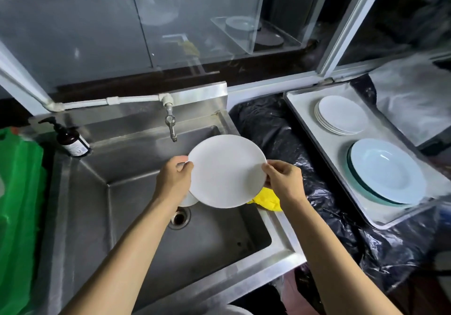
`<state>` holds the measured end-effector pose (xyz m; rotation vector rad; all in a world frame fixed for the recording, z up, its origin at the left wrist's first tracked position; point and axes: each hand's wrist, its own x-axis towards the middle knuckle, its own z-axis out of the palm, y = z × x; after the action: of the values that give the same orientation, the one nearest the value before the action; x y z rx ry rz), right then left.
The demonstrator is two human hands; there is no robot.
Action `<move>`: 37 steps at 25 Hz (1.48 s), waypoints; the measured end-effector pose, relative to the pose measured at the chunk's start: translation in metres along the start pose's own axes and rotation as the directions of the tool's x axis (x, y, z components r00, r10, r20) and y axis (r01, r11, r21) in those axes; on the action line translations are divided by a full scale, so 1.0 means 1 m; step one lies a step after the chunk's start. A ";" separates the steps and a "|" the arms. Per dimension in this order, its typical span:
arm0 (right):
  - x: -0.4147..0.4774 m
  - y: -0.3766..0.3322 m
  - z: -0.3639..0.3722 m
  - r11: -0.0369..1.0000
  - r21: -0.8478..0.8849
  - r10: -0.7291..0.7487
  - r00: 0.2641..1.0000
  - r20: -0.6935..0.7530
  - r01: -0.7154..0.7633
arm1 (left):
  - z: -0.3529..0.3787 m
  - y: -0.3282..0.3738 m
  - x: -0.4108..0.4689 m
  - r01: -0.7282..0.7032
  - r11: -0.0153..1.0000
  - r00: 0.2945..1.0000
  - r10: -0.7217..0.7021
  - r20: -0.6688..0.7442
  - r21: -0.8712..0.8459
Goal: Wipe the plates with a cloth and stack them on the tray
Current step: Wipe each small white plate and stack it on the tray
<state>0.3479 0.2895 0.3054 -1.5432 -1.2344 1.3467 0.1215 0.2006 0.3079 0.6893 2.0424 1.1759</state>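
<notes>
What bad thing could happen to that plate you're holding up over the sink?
The plate is pinched only at its rim by the left hand and right hand, above the steel sink. If it is wet it might slip, fall and chip. Another plate sits just under it, so lowering carelessly could knock them together. The yellow cloth hangs at the sink edge and could slide in.

Black-plastic-covered counter (275,129): tray (305,109), yellow cloth (267,201).
</notes>
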 end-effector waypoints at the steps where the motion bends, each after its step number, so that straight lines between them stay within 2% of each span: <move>1: 0.006 -0.001 -0.008 1.000 0.010 -0.005 1.000 0.007 0.005 | 0.008 0.005 0.000 0.004 1.000 1.000 -0.004 0.008 -0.010; 10: 0.086 -0.013 -0.091 0.991 0.128 0.036 0.995 -0.094 -0.023 | 0.109 0.068 0.009 -0.038 0.995 0.997 0.044 0.067 -0.094; 18: 0.185 -0.022 -0.186 0.980 0.186 0.101 0.985 -0.140 -0.075 | 0.238 0.123 0.031 -0.052 0.997 0.991 0.059 0.118 -0.061; 22: 0.239 -0.018 -0.233 0.985 0.154 0.096 0.985 -0.142 -0.074 | 0.304 0.146 0.043 -0.034 0.995 0.987 0.048 0.156 -0.090; 32: 0.374 0.005 -0.323 0.991 0.083 0.118 0.973 -0.197 -0.104 | 0.453 0.184 0.091 -0.058 0.998 0.954 0.063 0.292 -0.024; 37: 0.427 0.019 -0.339 0.993 -0.003 0.110 0.966 -0.236 -0.114 | 0.507 0.192 0.121 -0.002 0.998 0.966 0.019 0.257 -0.068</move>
<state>0.6797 0.7160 0.2308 -1.7508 -1.0263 1.1850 0.4546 0.6426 0.2567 0.7780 1.7778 1.0937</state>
